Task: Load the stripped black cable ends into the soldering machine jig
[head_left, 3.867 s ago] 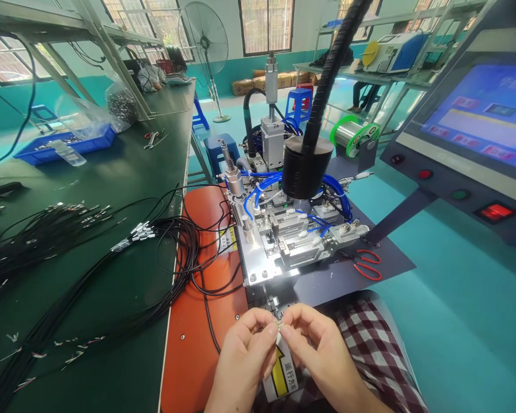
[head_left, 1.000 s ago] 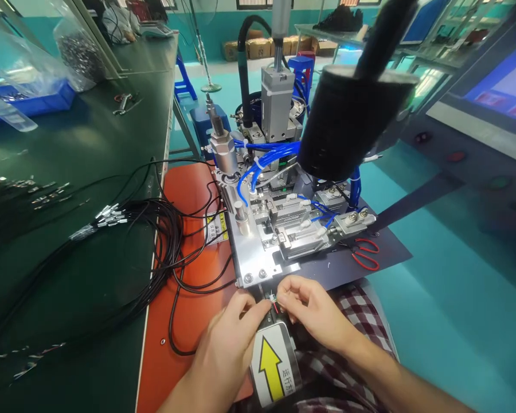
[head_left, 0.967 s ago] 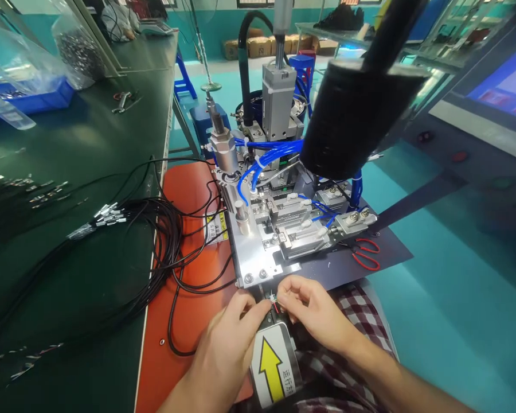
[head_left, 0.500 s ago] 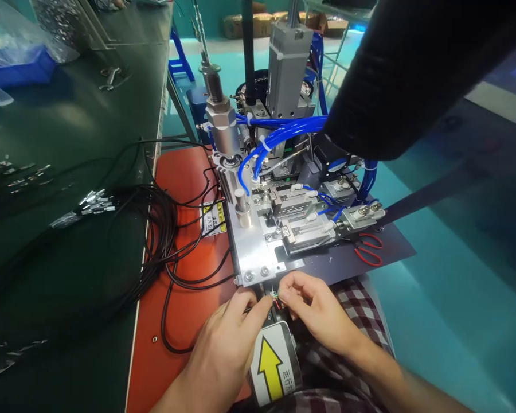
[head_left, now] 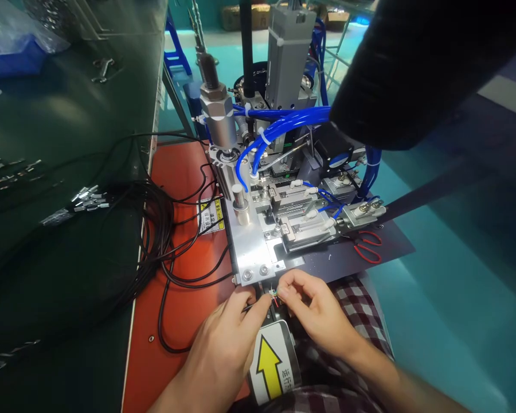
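Close to the front edge of the machine's metal plate, my two hands meet over a cable end with thin coloured wires. My left hand is closed, thumb and forefinger pinching the black cable just behind those wires. From the other side, my right hand pinches at the wire tips with thumb and forefinger; its fingers partly hide them. Under the hands is a white label with a yellow arrow.
Black cables are bundled across the dark green table and the red base. Blue air tubes cross the machine. Red-handled pliers or scissors lie at right; a wrench lies on the table. A dark arm hangs overhead.
The view has shifted slightly, with the table and machine sitting a little further left and up. Both hands keep their pinch at the wires, nearly unmoved.
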{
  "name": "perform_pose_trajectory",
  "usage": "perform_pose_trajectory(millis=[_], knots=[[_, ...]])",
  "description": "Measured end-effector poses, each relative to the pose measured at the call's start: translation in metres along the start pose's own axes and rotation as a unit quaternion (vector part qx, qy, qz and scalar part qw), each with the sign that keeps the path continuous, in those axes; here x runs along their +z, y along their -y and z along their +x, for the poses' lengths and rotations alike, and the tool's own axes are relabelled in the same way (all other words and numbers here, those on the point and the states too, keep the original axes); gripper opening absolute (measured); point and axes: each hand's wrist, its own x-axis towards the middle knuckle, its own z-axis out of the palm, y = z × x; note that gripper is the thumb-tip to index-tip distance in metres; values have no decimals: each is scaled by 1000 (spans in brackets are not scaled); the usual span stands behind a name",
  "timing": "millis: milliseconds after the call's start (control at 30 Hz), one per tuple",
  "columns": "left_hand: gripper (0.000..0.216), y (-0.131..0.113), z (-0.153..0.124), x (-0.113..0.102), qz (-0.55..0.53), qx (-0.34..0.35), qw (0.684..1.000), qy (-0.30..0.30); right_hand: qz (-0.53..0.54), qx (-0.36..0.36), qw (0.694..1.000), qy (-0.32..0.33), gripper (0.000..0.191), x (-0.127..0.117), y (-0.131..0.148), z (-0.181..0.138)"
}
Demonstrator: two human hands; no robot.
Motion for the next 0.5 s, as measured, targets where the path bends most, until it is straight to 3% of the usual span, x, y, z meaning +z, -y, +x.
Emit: perform_pose_trajectory(millis=[500], knots=[[47,0,-1,3,19,-3,1000,-14,-16,-67,997,-44,15,7,-12,-4]])
